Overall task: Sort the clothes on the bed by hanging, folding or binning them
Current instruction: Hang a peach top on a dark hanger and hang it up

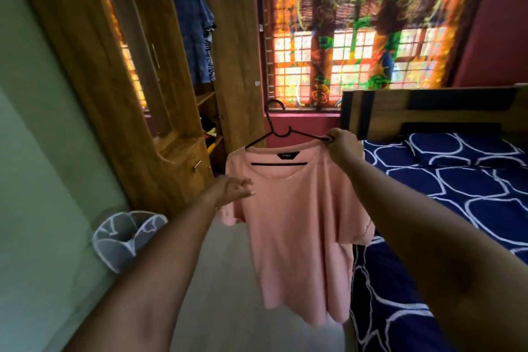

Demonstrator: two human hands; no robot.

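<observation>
A pink T-shirt (297,226) hangs on a black hanger (274,134) in mid-air between the wardrobe and the bed. My right hand (343,143) grips the hanger's right arm together with the shirt's shoulder. My left hand (234,190) is open, fingers spread, at the shirt's left sleeve; whether it touches the cloth is unclear. The hanger's hook points up and left, toward the wardrobe.
An open wooden wardrobe (137,66) stands at the left with a blue garment (194,34) hanging inside. A white mesh bin (125,237) sits on the floor at its foot. The bed (457,194) with a navy patterned sheet fills the right. A bright curtain (357,23) covers the window.
</observation>
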